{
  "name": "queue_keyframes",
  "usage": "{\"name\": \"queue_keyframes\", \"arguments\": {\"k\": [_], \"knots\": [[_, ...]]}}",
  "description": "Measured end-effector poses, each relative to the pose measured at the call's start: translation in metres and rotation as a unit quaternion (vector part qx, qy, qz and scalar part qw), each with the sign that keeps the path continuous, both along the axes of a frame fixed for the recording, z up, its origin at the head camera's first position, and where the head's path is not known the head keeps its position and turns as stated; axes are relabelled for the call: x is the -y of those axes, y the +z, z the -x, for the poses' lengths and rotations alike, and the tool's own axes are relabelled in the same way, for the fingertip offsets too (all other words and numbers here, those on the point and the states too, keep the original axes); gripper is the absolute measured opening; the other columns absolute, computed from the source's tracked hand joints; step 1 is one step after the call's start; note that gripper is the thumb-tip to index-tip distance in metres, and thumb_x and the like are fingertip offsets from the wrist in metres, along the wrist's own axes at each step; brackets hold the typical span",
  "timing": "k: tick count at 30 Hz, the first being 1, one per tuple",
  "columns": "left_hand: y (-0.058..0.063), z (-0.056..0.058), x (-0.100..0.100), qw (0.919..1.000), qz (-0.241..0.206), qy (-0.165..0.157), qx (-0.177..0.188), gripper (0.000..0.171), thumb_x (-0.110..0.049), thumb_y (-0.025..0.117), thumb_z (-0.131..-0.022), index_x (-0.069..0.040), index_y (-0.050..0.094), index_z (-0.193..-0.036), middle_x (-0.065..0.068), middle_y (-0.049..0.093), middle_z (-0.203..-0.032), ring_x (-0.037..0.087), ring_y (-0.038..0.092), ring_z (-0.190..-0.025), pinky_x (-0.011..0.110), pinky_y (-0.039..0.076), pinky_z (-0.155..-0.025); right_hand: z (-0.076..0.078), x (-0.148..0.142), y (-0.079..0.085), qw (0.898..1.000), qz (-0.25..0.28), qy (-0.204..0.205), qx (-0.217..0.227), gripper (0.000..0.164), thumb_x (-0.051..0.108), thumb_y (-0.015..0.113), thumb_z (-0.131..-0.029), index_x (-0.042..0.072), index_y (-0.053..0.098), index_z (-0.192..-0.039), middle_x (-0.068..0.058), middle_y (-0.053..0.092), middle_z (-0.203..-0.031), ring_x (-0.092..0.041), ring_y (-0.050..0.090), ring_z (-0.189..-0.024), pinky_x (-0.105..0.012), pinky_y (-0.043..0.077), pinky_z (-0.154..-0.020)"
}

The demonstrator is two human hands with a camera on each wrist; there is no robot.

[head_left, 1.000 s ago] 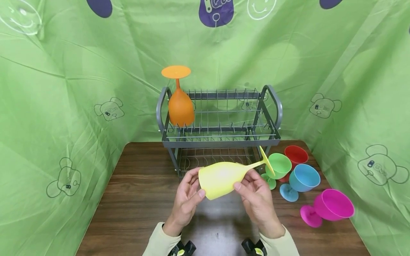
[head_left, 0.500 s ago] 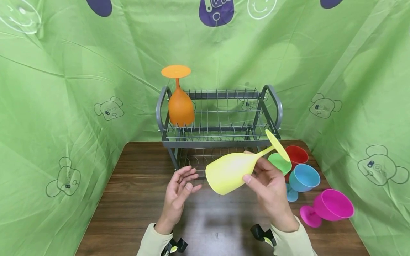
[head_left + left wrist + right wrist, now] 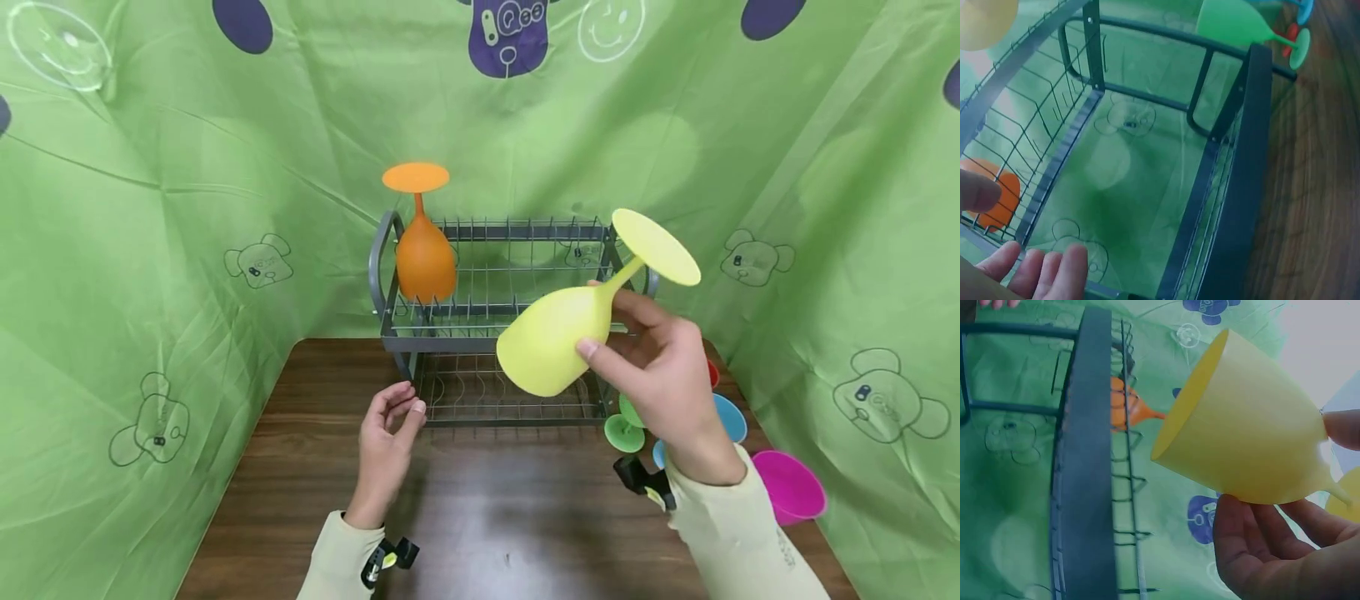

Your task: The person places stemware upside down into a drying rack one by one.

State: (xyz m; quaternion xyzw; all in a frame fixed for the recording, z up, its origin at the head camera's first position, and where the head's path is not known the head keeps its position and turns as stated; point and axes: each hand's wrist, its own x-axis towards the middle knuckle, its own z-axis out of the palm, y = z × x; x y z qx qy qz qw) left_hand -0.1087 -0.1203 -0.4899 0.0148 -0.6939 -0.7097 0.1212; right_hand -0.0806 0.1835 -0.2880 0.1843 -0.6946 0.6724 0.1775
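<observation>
A yellow plastic goblet (image 3: 553,340) is gripped by my right hand (image 3: 667,375), its mouth tilted down to the left and its foot up to the right. In the right wrist view the thumb and fingers hold the yellow bowl (image 3: 1254,419) near the stem. The goblet is in front of the two-tier dish rack (image 3: 450,343) and hides part of it. An orange goblet (image 3: 426,260) stands upside down on the rack's upper tier at the left. My left hand (image 3: 386,442) holds nothing, with fingers loosely bent near the rack's lower left front.
Right of the rack, partly behind my right arm, are a magenta goblet (image 3: 787,487), a blue goblet (image 3: 729,417), a green goblet (image 3: 624,432) and a red goblet (image 3: 713,374). Green printed cloth (image 3: 187,292) surrounds the wooden table (image 3: 480,517).
My left hand has let go of the yellow goblet and moved left. The right hand has lifted the goblet up toward the rack, its foot rising higher.
</observation>
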Motion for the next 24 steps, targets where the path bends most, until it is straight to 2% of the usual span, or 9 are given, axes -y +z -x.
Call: {"name": "queue_keyframes", "arguments": {"k": [6, 9, 13, 16, 19, 22, 24], "knots": [[-0.004, 0.012, 0.011, 0.997, 0.067, 0.039, 0.002, 0.042, -0.013, 0.074, -0.1, -0.001, 0.06, -0.137, 0.015, 0.065, -0.134, 0.032, 0.064, -0.123, 0.014, 0.056, -0.09, 0.016, 0.001, 0.023, 0.996, -0.084, -0.028, 0.02, 0.043, 0.0, 0.079, -0.089, 0.004, 0.072, -0.131, -0.005, 0.077, -0.116, -0.018, 0.073, -0.106, -0.025, 0.063, -0.088], [-0.007, 0.016, 0.015, 0.9949, 0.084, 0.056, -0.001, 0.043, -0.015, 0.075, -0.099, 0.0, 0.061, -0.136, 0.018, 0.066, -0.134, 0.032, 0.066, -0.122, 0.012, 0.055, -0.089, 0.025, 0.002, 0.033, 0.992, -0.122, -0.039, 0.023, 0.044, 0.008, 0.08, -0.09, 0.007, 0.071, -0.133, -0.006, 0.076, -0.118, -0.019, 0.072, -0.109, -0.025, 0.063, -0.089], [-0.012, 0.02, 0.019, 0.9939, 0.093, 0.059, 0.007, 0.043, -0.016, 0.076, -0.099, -0.002, 0.062, -0.136, 0.016, 0.066, -0.135, 0.031, 0.065, -0.125, 0.014, 0.056, -0.089, 0.035, 0.003, 0.046, 0.985, -0.161, -0.052, 0.03, 0.047, 0.015, 0.081, -0.091, 0.011, 0.07, -0.136, -0.009, 0.075, -0.121, -0.017, 0.071, -0.11, -0.023, 0.062, -0.09], [-0.014, 0.024, 0.021, 0.9924, 0.107, 0.058, 0.016, 0.043, -0.017, 0.076, -0.099, -0.003, 0.061, -0.137, 0.014, 0.065, -0.136, 0.029, 0.065, -0.125, 0.022, 0.058, -0.094, 0.046, 0.005, 0.057, 0.98, -0.186, -0.061, 0.037, 0.048, 0.02, 0.082, -0.091, 0.013, 0.07, -0.137, -0.009, 0.075, -0.122, -0.016, 0.071, -0.108, -0.022, 0.061, -0.089], [-0.016, 0.028, 0.022, 0.9905, 0.119, 0.066, 0.021, 0.044, -0.016, 0.075, -0.099, -0.002, 0.06, -0.138, 0.016, 0.064, -0.137, 0.029, 0.064, -0.126, 0.035, 0.06, -0.1, 0.061, 0.009, 0.066, 0.974, -0.211, -0.068, 0.042, 0.049, 0.026, 0.082, -0.091, 0.015, 0.069, -0.138, -0.006, 0.074, -0.123, -0.015, 0.071, -0.107, -0.022, 0.061, -0.088], [-0.017, 0.034, 0.024, 0.9895, 0.125, 0.071, 0.019, 0.045, -0.014, 0.074, -0.099, -0.003, 0.058, -0.139, 0.02, 0.063, -0.137, 0.031, 0.064, -0.127, 0.047, 0.058, -0.104, 0.078, 0.014, 0.071, 0.967, -0.239, -0.076, 0.05, 0.051, 0.033, 0.081, -0.091, 0.018, 0.069, -0.138, -0.003, 0.075, -0.125, -0.014, 0.073, -0.106, -0.022, 0.061, -0.087], [-0.019, 0.039, 0.025, 0.9892, 0.125, 0.074, 0.018, 0.045, -0.013, 0.074, -0.098, -0.003, 0.058, -0.139, 0.021, 0.062, -0.136, 0.033, 0.064, -0.127, 0.049, 0.058, -0.104, 0.09, 0.018, 0.071, 0.961, -0.259, -0.077, 0.055, 0.052, 0.037, 0.081, -0.091, 0.019, 0.069, -0.139, -0.001, 0.075, -0.127, -0.014, 0.073, -0.107, -0.024, 0.06, -0.086]]}}
